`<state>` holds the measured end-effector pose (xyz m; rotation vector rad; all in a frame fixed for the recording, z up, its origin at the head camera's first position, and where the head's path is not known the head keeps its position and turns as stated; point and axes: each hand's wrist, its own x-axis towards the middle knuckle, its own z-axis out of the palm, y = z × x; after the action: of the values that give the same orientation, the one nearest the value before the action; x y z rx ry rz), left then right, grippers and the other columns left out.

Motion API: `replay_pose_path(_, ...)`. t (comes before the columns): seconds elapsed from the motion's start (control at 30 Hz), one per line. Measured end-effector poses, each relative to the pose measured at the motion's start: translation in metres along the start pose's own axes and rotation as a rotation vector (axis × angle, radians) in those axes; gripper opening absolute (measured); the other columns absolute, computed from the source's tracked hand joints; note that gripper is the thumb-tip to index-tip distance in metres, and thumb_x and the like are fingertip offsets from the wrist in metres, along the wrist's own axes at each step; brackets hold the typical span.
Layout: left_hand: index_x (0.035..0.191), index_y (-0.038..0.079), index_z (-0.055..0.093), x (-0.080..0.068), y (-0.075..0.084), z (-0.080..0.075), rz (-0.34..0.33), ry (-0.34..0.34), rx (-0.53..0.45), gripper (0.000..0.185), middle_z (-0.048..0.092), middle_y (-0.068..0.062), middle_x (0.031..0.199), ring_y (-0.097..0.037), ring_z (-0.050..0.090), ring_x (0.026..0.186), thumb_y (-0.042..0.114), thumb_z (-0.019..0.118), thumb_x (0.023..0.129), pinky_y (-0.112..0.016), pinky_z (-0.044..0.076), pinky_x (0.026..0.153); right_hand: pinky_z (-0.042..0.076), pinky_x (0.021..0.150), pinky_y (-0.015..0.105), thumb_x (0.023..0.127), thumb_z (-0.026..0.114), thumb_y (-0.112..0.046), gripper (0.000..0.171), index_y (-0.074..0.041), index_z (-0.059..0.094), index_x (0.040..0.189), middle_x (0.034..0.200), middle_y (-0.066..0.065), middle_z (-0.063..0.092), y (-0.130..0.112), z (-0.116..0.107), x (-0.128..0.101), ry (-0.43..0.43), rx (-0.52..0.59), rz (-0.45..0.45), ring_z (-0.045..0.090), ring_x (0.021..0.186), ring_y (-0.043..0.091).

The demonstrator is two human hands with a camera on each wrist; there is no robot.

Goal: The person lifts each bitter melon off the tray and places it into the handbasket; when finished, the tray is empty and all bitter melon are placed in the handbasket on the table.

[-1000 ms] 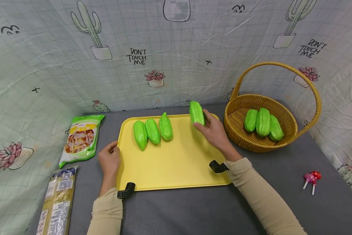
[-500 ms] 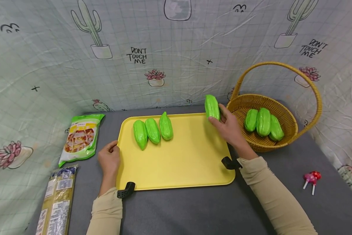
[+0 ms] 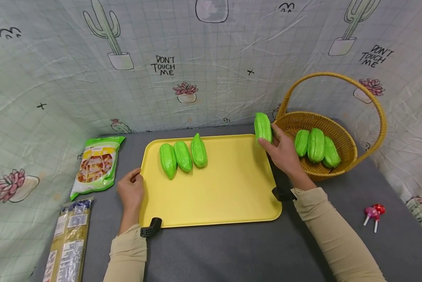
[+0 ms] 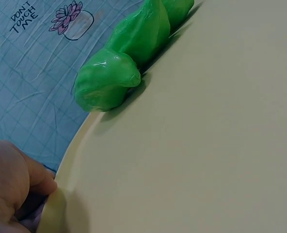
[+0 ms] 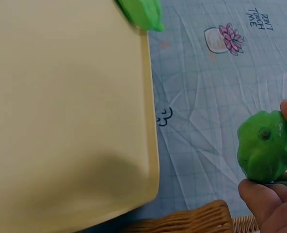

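Observation:
My right hand (image 3: pixel 285 152) grips a bright green, ridged bitter melon (image 3: pixel 263 128) between thumb and fingers. It is held up over the back right corner of the yellow tray (image 3: pixel 225 196), beside the wicker basket. The right wrist view shows the stem end of this bitter melon (image 5: pixel 264 148). My left hand (image 3: pixel 131 190) pinches the tray's left rim, with a fingertip on the edge in the left wrist view. Three similar bitter melons (image 3: pixel 183 156) lie side by side at the tray's back left. Inside the basket (image 3: pixel 285 121) rest three more bitter melons (image 3: pixel 316 145).
The basket's tall handle (image 3: pixel 380 117) arches over its opening. To the left are a green and white food bag (image 3: pixel 96 166) and a long clear packet (image 3: pixel 71 239). Two lollipops (image 3: pixel 374 212) lie on the grey table at the right. A printed curtain (image 3: pixel 225 90) stands behind.
My right hand has carried the bitter melon rightward, from above the tray to its back right corner near the basket. My left hand has stayed on the tray rim.

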<state>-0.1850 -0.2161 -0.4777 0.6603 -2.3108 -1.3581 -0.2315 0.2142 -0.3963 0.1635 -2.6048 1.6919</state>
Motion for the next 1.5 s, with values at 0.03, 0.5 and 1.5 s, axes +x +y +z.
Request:
replay_pose_path(0.03,0.124,-0.004,0.071,0.000,0.000,0.000,0.001,0.001,0.001,0.032,0.070,-0.028,0.123,-0.036,0.067,0.108,0.005,0.052,0.101,-0.002,0.034,0.067,0.042,0.113,0.050,0.105,0.058,-0.029,0.081,-0.003,0.010,0.164,0.166,0.023,0.025,0.000,-0.001,0.000,0.001,0.003,-0.002,0.034,0.151,0.036)
replay_pose_path(0.5,0.127,-0.002,0.071,-0.001,0.000,-0.001,-0.016,-0.012,0.017,0.033,0.070,-0.026,0.125,-0.036,0.066,0.110,0.006,0.051,0.102,-0.004,0.034,0.068,0.035,0.118,0.054,0.105,0.056,-0.038,0.085,-0.006,0.004,0.165,0.170,0.018,0.016,0.003,-0.024,-0.005,0.033,-0.028,0.057,0.025,0.155,0.035)
replay_pose_path(1.5,0.124,-0.004,0.072,0.000,0.001,0.000,-0.004,0.003,0.001,0.031,0.070,-0.027,0.123,-0.034,0.066,0.109,0.005,0.052,0.102,-0.003,0.034,0.067,0.036,0.116,0.059,0.104,0.053,-0.045,0.088,-0.004,0.004,0.164,0.168,0.022,0.017,0.017,-0.042,-0.009,0.055,-0.122,0.131,0.029,0.152,0.043)
